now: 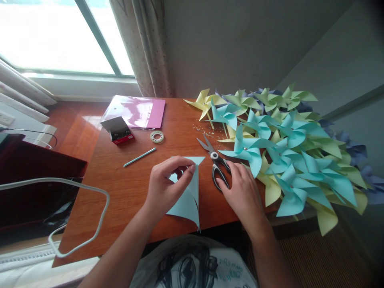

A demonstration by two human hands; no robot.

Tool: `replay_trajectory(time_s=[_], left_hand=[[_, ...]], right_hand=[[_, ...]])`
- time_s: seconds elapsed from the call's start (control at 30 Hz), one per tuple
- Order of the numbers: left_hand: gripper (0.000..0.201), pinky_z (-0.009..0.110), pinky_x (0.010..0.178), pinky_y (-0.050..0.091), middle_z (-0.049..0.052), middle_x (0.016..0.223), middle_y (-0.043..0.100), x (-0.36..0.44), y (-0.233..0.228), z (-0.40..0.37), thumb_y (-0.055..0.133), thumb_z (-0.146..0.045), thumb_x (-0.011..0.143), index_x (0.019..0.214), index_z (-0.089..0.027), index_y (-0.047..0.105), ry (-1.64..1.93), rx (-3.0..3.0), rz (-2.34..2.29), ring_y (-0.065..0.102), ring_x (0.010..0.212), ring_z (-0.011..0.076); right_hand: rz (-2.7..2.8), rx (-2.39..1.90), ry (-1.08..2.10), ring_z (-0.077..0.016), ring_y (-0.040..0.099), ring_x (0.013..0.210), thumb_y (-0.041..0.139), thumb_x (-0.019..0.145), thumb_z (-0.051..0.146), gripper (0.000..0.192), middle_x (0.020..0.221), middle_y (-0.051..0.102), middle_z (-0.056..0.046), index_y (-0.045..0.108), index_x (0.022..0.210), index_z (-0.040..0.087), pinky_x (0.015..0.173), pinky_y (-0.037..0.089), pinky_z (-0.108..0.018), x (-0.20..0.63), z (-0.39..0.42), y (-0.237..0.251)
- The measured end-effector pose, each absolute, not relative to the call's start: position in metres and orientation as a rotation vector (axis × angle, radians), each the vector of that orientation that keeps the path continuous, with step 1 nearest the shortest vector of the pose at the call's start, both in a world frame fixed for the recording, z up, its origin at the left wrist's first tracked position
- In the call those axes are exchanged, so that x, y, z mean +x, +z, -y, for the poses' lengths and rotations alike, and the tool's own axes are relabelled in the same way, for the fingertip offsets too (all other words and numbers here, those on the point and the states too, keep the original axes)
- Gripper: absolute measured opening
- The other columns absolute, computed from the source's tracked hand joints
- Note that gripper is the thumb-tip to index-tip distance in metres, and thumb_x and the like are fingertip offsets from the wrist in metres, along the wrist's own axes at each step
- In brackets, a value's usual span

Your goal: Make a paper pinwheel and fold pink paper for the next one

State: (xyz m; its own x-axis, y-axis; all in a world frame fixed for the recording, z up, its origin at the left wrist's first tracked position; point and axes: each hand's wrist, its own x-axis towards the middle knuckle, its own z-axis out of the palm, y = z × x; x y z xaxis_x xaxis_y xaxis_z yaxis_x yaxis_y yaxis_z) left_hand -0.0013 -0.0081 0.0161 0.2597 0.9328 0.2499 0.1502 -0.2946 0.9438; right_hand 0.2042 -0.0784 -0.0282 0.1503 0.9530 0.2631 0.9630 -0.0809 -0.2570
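Note:
My left hand [170, 179] pinches a light blue sheet of paper [187, 200] by its upper part, thumb against forefinger. Slits run into the sheet, and its lower edge curls near the table's front edge. Black and grey scissors [215, 156] lie to the right with blades parted, pointing away from me. Around their handles my right hand [243, 188] has its thumb and fingers closed. Just beyond that hand, a blue paper pinwheel [244, 148] stands out at the near side of a large heap.
Several blue, yellow, green and purple pinwheels [291, 160] crowd the right side. On the wooden table [120, 216] are a blue paper stick [139, 157], a tape roll [157, 137], an open red box [121, 136], pink paper in clear plastic [141, 112] and tiny scattered bits [207, 131].

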Motion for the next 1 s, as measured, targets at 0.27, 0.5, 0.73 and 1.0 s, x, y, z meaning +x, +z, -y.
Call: replay_trajectory(time_s=[0.27,0.5,0.73,1.0], left_hand=[[0.009,0.025,0.055,0.046,0.003,0.071,0.067,-0.001,0.016,0.007,0.071,-0.023,0.087,0.08,-0.017,0.072,1.115,1.594,-1.032,0.057,0.061,0.0131],[0.009,0.025,0.055,0.046,0.003,0.072,0.067,-0.001,0.017,0.007,0.071,-0.023,0.087,0.081,-0.017,0.072,1.122,1.572,-1.033,0.058,0.062,0.0135],[0.007,0.026,0.055,0.047,0.004,0.072,0.068,-0.002,0.016,0.006,0.071,-0.022,0.087,0.082,-0.018,0.073,1.129,1.587,-0.996,0.057,0.062,0.014],[0.008,0.027,0.059,0.049,0.004,0.082,0.071,-0.004,0.014,0.005,0.068,-0.016,0.088,0.089,-0.02,0.075,1.139,1.629,-0.87,0.062,0.066,0.0152]], right_hand=[[1.602,-2.091,0.235,-0.0332,0.07,0.089,0.069,0.076,0.03,0.047,0.095,0.072,-0.013,0.064,0.12,0.014,0.08,0.06,-0.053,0.201,0.075,-0.02],[1.099,-1.387,0.892,-0.0256,0.072,0.107,0.074,0.083,0.032,0.058,0.123,0.07,-0.013,0.057,0.137,0.024,0.092,0.062,-0.044,0.202,0.084,-0.018],[1.328,-1.329,1.009,-0.0238,0.07,0.103,0.084,0.077,0.03,0.055,0.117,0.07,-0.008,0.066,0.129,0.028,0.093,0.06,-0.038,0.201,0.086,-0.003],[1.63,-1.493,0.731,-0.0217,0.069,0.1,0.082,0.079,0.027,0.056,0.114,0.069,-0.005,0.064,0.132,0.03,0.089,0.059,-0.035,0.209,0.082,0.005]])
